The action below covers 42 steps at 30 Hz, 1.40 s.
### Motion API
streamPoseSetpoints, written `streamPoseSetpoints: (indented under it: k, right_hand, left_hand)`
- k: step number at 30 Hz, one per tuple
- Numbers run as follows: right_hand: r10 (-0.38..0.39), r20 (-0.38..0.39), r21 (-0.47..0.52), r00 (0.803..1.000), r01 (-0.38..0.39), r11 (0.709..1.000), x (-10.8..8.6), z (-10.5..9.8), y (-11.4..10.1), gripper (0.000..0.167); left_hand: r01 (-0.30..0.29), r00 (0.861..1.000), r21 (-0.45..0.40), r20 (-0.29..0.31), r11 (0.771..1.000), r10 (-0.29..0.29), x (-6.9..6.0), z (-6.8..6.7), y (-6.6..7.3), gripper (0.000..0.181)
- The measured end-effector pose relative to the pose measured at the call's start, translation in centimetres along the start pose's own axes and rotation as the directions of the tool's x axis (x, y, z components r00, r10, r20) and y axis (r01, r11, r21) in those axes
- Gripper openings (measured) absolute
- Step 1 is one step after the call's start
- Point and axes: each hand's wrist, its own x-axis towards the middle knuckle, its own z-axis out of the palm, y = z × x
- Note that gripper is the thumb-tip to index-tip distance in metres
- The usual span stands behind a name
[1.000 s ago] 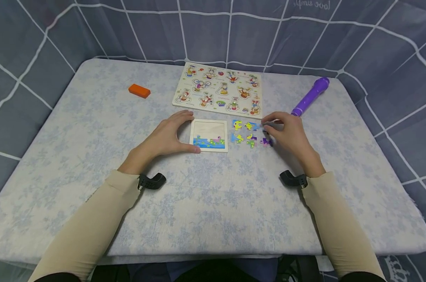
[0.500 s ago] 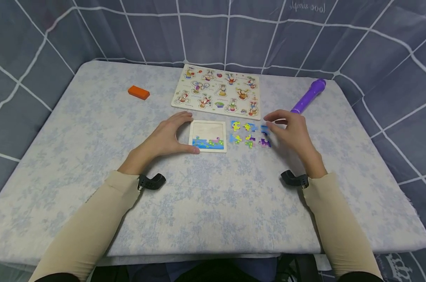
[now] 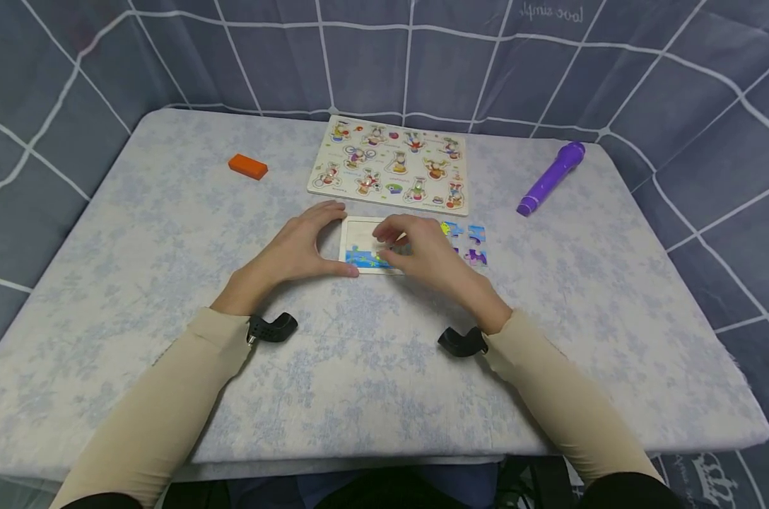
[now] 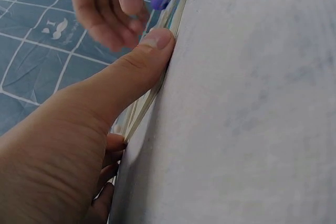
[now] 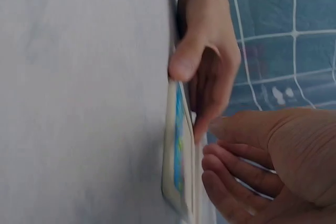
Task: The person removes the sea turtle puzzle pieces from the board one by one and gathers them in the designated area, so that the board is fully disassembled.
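My left hand (image 3: 298, 244) holds a small wooden jigsaw tray (image 3: 360, 225) by its left side, with the thumb at the near edge and fingertips at the far edge. Blue pieces with a wavy pattern (image 3: 362, 259) line the tray's near part. Over the tray's right half hovers my right hand (image 3: 432, 258), its fingers loosely bent and a gap showing between thumb and index finger. I see no piece in it in either wrist view. Several loose jigsaw pieces (image 3: 476, 257) lie right of the tray, some hidden behind the right hand.
Behind the tray lies a larger wooden board (image 3: 391, 166) with cartoon figures. An orange block (image 3: 248, 167) sits at the back left, and a purple microphone-shaped toy (image 3: 551, 179) lies at the back right. A patterned cloth (image 3: 359, 382) covers the table.
My right hand has moved left from the loose pieces at the right to above the tray, uncovering the rightmost pieces and the purple toy's near end. The left hand stays at the tray.
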Motion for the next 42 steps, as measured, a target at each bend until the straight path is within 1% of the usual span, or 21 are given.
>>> streamPoseSetpoints:
  k: [3,7,10,13,19,23,26,29,32,36,39,42]
  right_hand:
    - [0.007,0.022,0.009,1.0,-0.007,1.0,1.0,1.3,-0.8,0.035]
    - [0.014,0.06,0.005,0.998,-0.015,1.0,1.8,2.0,-1.2,0.046]
    - [0.024,0.098,-0.003,0.995,-0.024,1.0,2.1,2.3,-1.2,0.046]
    - [0.036,0.136,-0.019,0.99,-0.033,0.999,2.3,2.2,-1.1,0.044]
    - [0.072,0.222,-0.053,0.972,-0.062,0.997,3.2,1.9,-1.4,0.041]
    - [0.106,0.249,-0.065,0.963,-0.093,0.994,3.6,1.9,-1.7,0.042]
    - [0.123,0.241,-0.067,0.963,-0.11,0.992,3.5,1.9,-1.7,0.043]
    - [0.115,0.216,-0.068,0.97,-0.102,0.992,3.4,2.1,-1.6,0.039]
    - [0.08,0.174,-0.067,0.981,-0.07,0.995,3.2,2.3,-1.6,0.035]
    - [0.027,0.093,-0.066,0.995,-0.021,0.998,2.8,2.9,-1.6,0.027]
    - [0.005,0.033,-0.032,0.999,-0.004,0.999,2.4,3.3,-1.6,0.021]
    - [0.002,-0.023,0.039,1.0,-0.002,0.999,2.1,3.3,-1.7,0.019]
  left_hand:
    - [-0.003,1.0,-0.004,0.003,1.0,0.003,-0.1,-0.1,-0.1,0.11]
    - [-0.01,0.999,-0.003,0.034,1.0,0.01,-0.1,-0.2,-0.3,0.11]
    - [-0.015,0.999,-0.006,0.052,1.0,0.015,0.0,-0.4,-0.4,0.111]
    - [-0.022,0.998,-0.012,0.055,1.0,0.022,0.0,-0.5,-0.3,0.111]
    - [-0.016,0.998,-0.017,0.056,1.0,0.017,0.0,-0.5,-0.3,0.11]
    - [-0.009,0.999,-0.021,0.054,1.0,0.011,-0.2,-0.5,-0.2,0.11]
    - [-0.01,0.999,-0.021,0.051,1.0,0.011,-0.2,-0.5,-0.1,0.11]
    - [-0.011,0.999,-0.019,0.048,1.0,0.012,-0.1,-0.5,-0.1,0.11]
    - [-0.013,0.999,-0.018,0.048,1.0,0.013,-0.1,-0.5,-0.1,0.11]
    - [-0.012,0.999,-0.016,0.051,1.0,0.013,-0.1,-0.5,-0.1,0.11]
    - [-0.009,0.999,-0.015,0.052,1.0,0.01,-0.1,-0.5,-0.2,0.11]
    - [-0.009,0.999,-0.016,0.052,1.0,0.01,-0.1,-0.4,-0.2,0.11]
